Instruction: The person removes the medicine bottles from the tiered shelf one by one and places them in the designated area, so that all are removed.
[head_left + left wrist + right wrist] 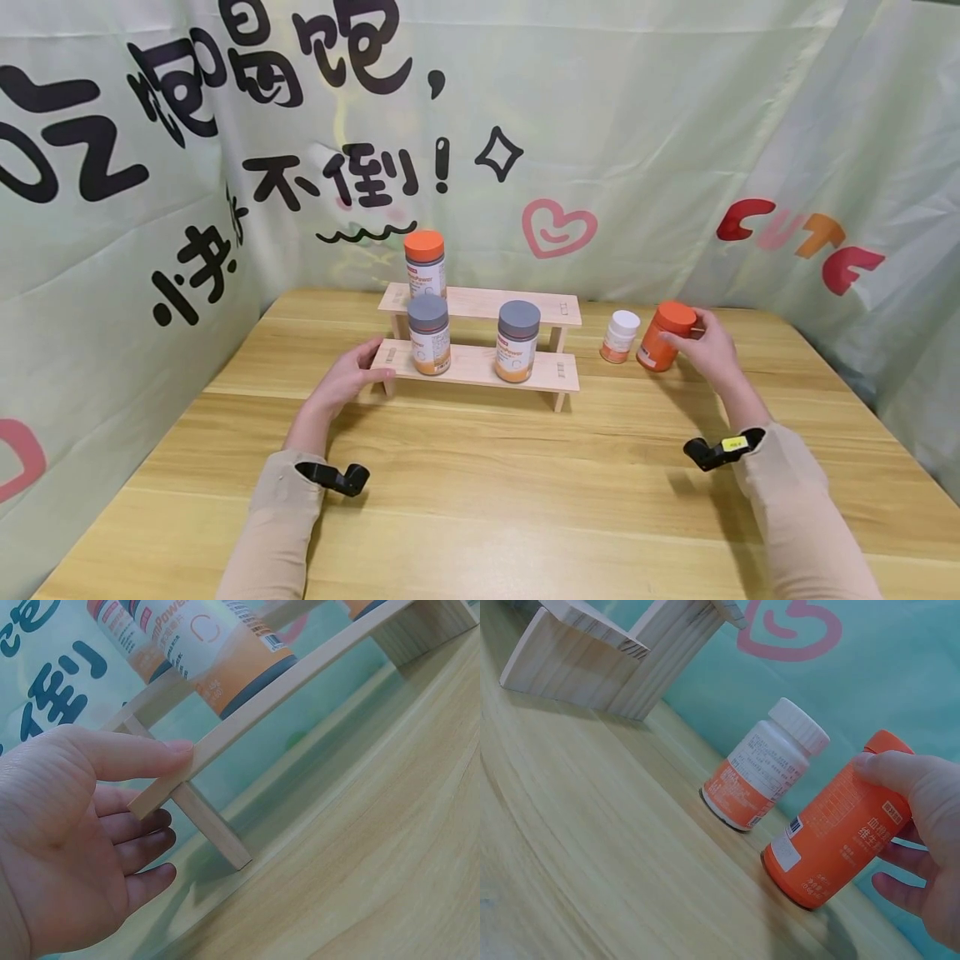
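My left hand [347,381] grips the left end of the lower step of a two-tier wooden shelf [480,367]. In the left wrist view its thumb [176,756] lies on the board's edge, with the other fingers behind the end. An orange bottle with an orange lid [657,340] is held by my right hand [708,343], thumb near the lid and fingers around the far side. Close to its left stands a smaller white bottle with an orange label [757,769], upright on the table.
Two grey-lidded bottles, one left [429,337] and one right [516,343], stand on the shelf's lower step. An orange-lidded bottle [425,258] stands on the upper step's left. Behind the wooden table [480,483] hangs a printed pale green curtain [645,133].
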The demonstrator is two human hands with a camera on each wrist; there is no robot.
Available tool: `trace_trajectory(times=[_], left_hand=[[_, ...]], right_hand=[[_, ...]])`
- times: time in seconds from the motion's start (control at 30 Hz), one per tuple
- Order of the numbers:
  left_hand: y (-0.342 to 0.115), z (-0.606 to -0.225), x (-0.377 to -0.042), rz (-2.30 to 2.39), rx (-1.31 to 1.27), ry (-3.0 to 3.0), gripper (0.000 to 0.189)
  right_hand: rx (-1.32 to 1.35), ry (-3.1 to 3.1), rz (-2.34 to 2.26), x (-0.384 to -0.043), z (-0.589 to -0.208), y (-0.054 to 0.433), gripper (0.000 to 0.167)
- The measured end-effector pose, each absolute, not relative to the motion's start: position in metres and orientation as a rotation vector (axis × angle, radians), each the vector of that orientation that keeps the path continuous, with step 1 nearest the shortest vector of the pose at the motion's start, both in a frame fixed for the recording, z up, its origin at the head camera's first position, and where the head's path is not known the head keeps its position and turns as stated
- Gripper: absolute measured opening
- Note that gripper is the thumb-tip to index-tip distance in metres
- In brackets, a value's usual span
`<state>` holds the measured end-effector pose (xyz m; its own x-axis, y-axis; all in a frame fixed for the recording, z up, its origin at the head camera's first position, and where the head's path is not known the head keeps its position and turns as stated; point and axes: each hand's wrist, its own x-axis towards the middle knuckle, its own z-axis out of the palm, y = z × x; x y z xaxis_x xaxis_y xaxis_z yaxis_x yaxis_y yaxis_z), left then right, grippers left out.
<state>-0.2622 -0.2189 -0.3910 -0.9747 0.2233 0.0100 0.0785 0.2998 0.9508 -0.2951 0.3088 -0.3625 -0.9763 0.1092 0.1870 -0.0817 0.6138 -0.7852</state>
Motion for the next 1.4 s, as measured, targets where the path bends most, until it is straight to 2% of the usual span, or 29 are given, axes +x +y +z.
trace_trajectory(times=[0.2, 0.53, 0.7, 1.03, 1.4], left_hand=[[-0.219, -0.39, -0.261, 1.761, 0.271, 2.431, 0.079], [-0.219, -0.391, -0.261, 1.766, 0.273, 2.428, 0.078], [-0.22, -0.391, -0.262, 1.765, 0.271, 2.429, 0.079], [-0.219, -0.391, -0.262, 1.781, 0.276, 2.419, 0.079], [-0.219, -0.392, -0.263, 1.769, 0.284, 2.425, 0.079]], right_hand=[[-0.016, -2.616, 1.325, -0.29, -0.356, 0.309, 0.078], [0.013, -2.511, 1.265, -0.284, -0.334, 0.309, 0.068], [0.011, -2.507, 1.266, -0.284, -0.315, 0.302, 0.07], [0.166, -2.566, 1.365, -0.287, -0.273, 0.27, 0.072], [0.31, -2.568, 1.423, -0.292, -0.249, 0.224, 0.071]])
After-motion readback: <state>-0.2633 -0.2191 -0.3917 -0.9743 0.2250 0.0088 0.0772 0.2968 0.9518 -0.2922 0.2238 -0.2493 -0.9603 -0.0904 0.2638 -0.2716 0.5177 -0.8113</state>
